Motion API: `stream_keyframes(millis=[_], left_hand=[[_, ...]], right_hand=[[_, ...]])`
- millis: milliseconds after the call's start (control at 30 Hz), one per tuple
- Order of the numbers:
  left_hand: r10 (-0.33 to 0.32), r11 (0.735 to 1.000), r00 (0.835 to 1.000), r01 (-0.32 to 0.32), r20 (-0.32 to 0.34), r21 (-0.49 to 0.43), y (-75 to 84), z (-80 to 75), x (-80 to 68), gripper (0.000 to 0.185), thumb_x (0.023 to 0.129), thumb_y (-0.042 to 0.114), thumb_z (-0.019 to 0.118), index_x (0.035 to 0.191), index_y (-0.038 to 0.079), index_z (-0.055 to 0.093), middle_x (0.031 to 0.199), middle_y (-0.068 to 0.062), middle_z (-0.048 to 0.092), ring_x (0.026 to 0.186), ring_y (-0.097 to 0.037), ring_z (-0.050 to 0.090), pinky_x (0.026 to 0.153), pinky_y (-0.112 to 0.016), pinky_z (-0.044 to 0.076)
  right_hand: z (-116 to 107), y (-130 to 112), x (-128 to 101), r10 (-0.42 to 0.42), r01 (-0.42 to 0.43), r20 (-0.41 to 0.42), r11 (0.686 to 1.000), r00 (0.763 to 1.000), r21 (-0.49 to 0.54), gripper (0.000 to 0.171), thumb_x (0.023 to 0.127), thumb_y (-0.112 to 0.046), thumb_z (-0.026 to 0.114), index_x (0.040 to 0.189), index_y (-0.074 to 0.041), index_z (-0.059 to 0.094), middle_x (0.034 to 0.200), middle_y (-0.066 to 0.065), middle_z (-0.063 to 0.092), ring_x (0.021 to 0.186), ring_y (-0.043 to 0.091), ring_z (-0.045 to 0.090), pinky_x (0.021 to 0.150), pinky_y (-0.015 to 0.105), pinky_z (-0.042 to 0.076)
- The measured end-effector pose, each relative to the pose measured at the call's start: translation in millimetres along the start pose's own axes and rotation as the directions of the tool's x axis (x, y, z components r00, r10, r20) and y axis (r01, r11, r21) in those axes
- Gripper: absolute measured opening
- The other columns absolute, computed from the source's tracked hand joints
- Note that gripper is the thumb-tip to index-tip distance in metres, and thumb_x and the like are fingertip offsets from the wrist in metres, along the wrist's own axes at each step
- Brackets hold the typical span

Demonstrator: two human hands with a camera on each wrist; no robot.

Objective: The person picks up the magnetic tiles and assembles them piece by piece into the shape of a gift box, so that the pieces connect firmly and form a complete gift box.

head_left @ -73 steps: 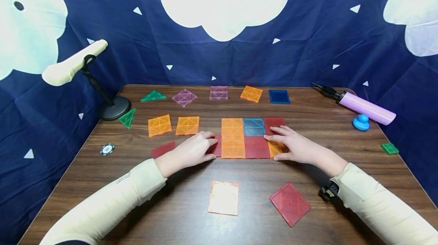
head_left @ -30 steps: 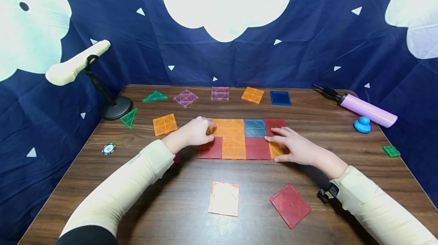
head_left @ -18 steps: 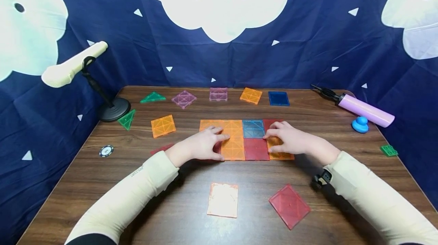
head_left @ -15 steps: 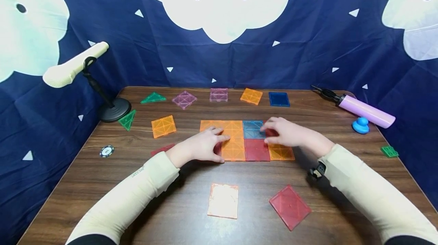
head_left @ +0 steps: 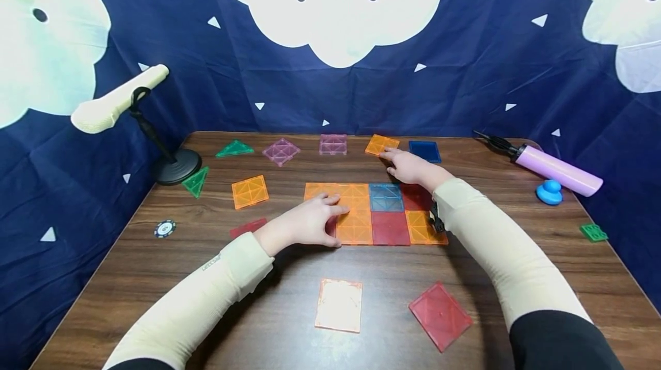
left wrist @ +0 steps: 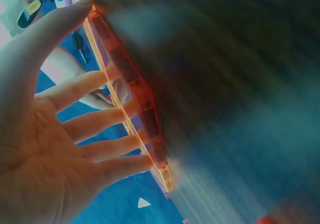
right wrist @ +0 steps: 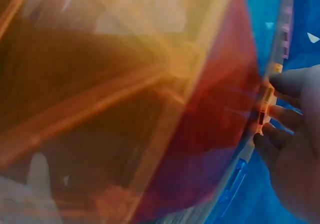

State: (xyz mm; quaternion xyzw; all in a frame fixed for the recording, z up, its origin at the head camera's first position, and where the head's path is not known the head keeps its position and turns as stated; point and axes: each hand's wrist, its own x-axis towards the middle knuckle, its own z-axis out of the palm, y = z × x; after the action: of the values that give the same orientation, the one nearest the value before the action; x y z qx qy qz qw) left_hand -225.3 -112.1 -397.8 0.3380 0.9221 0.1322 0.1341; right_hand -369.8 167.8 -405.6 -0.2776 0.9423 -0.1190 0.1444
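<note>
**At table's far edge: right hand reaching for loose tile**

I am seeing the right hand (head_left: 408, 166), gone from the tile grid (head_left: 374, 213), touching the orange tile (head_left: 381, 144) with relaxed fingers. Left hand (head_left: 310, 224) is pressing flat, holding the grid's left end.

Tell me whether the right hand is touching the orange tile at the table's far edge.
Touching: in the head view the right hand's fingertips lie on the orange tile's near corner.

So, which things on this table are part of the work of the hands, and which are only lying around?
In the work:
- joined tile mat, pressed by the left hand
- far orange tile, touched by the right hand

Lying about:
- pink pump
- blue knob
- poker chip
- microphone stand
- green triangles
</note>
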Motion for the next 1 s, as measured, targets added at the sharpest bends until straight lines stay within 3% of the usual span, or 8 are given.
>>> stream_keyframes(millis=[300,700,900,1000], left_hand=[[0.008,1.000,1.000,-0.008,-0.002,0.001,1.1,0.0,2.0,0.076,0.083,0.042,0.082,0.147,0.009,0.057,0.156,-0.026,0.038,0.143,-0.052,0.032,0.115,-0.057,0.031],[0.024,1.000,0.999,-0.024,-0.027,0.013,-1.8,0.4,0.8,0.075,0.082,0.042,0.083,0.144,0.008,0.059,0.154,-0.027,0.041,0.139,-0.055,0.036,0.113,-0.057,0.033],[0.019,1.000,1.000,-0.018,-0.024,0.016,-2.3,0.7,1.5,0.075,0.082,0.042,0.083,0.144,0.008,0.059,0.154,-0.027,0.041,0.140,-0.054,0.036,0.114,-0.057,0.032],[0.014,1.000,1.000,-0.014,-0.018,0.016,-2.4,1.3,2.2,0.075,0.082,0.043,0.083,0.145,0.009,0.059,0.155,-0.026,0.040,0.140,-0.054,0.035,0.114,-0.056,0.032]], right_hand=[[4.1,-0.7,-21.9,-0.086,0.086,-0.071,0.996,0.994,-0.009,0.040,0.104,-0.002,0.051,0.144,0.001,0.054,0.153,0.026,0.043,0.142,0.043,0.039,0.115,0.054,0.031],[16.7,-5.1,-53.6,-0.205,0.203,-0.114,0.979,0.972,-0.025,0.032,0.102,0.000,0.056,0.131,-0.004,0.067,0.145,0.022,0.053,0.136,0.042,0.047,0.111,0.055,0.037],[13.6,-9.2,-50.4,-0.242,0.235,-0.132,0.970,0.961,-0.063,0.025,0.100,0.001,0.058,0.121,-0.006,0.070,0.125,0.014,0.063,0.120,0.036,0.058,0.106,0.052,0.044],[7.5,-14.0,-38.7,-0.228,0.222,-0.117,0.973,0.967,-0.065,0.025,0.102,-0.001,0.057,0.124,-0.006,0.067,0.115,0.011,0.062,0.108,0.033,0.059,0.101,0.051,0.047]])
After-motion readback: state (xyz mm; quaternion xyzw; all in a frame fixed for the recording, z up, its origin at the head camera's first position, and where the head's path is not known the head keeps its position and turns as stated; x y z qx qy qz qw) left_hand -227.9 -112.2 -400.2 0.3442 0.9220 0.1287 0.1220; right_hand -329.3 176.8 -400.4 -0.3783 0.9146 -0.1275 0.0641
